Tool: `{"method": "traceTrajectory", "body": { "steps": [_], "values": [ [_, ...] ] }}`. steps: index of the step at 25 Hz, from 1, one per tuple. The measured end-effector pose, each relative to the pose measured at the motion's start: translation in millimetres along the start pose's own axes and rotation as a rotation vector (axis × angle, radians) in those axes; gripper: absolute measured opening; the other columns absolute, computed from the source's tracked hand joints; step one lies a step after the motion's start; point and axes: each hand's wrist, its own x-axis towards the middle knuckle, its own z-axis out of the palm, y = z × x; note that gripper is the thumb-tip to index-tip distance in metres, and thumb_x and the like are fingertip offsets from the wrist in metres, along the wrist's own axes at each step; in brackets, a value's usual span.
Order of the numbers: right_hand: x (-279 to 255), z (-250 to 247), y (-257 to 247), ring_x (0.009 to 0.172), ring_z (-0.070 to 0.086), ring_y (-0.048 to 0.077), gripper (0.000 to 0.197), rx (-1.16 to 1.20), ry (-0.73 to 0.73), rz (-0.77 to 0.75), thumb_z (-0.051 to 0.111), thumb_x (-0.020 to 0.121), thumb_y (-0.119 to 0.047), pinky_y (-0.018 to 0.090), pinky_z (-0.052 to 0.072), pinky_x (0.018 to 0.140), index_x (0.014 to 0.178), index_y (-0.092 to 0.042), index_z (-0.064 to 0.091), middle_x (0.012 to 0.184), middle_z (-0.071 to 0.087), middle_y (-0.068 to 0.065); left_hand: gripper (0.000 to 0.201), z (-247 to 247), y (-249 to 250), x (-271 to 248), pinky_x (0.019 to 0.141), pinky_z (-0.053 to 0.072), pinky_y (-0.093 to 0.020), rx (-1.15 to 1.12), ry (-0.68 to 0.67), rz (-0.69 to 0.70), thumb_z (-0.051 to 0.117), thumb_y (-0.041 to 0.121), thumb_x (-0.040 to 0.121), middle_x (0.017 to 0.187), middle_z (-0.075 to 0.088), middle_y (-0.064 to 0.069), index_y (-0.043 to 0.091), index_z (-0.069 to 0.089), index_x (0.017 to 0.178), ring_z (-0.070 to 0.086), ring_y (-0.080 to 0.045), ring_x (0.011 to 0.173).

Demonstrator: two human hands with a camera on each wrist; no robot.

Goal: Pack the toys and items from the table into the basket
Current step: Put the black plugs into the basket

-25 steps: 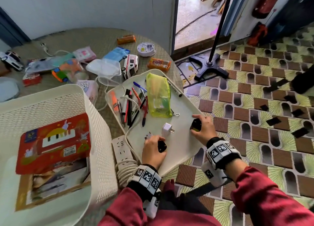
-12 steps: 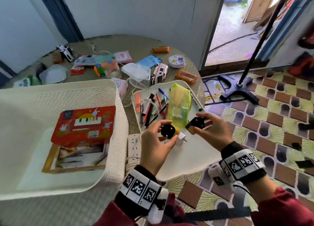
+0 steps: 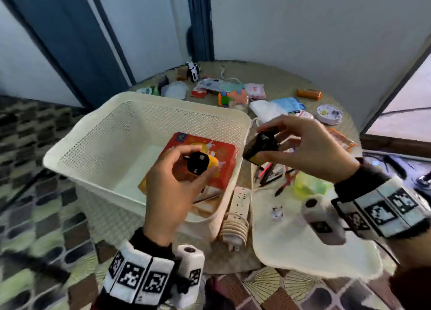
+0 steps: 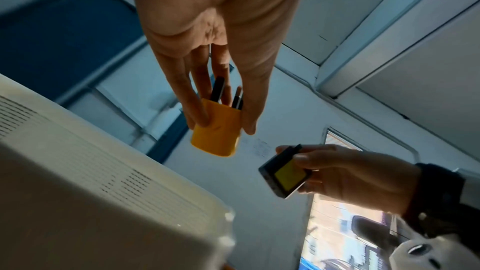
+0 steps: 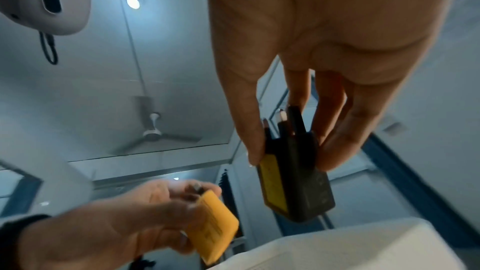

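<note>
The left hand is raised over the near side of the cream basket, and its fingers pinch a yellow plug adapter with a black face. In the left wrist view the yellow body hangs below the fingertips, with dark pins between the fingers. The right hand is raised just beside the basket's right rim, above the worktop, and its thumb and fingers clamp a black plug adapter with a yellow side. The two adapters are near each other but apart. Inside the basket lies a red box. A white power strip lies between the basket and a cream tray. Other small toys and packets are spread on the far part of the worktop.
</note>
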Motion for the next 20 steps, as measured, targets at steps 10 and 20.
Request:
{"method": "traceTrajectory", "body": {
  "steps": [10,20],
  "values": [
    [123,83,-87,0.076,0.061,0.001,0.037,-0.202,-0.433,-0.314,0.082,0.068,-0.023,0.013,0.05,0.066,0.102,-0.026,0.066,0.097,0.065,-0.012,0.035,-102,-83,61,0.075,0.048,-0.014,0.125,0.174,-0.088,0.085,0.014,0.067,0.093,0.069,0.012,0.022,0.069,0.097,0.063,-0.001,0.08],
    [169,250,-47,0.093,0.056,0.02,0.037,-0.475,-0.968,-0.322,0.077,0.071,-0.015,0.029,0.044,0.079,0.104,-0.011,0.062,0.102,0.063,0.006,0.036,-153,-168,108,0.08,0.048,-0.019,0.371,0.043,-0.228,0.084,0.028,0.068,0.101,0.067,0.009,0.023,0.068,0.1,0.063,-0.008,0.087]
  ]
}}
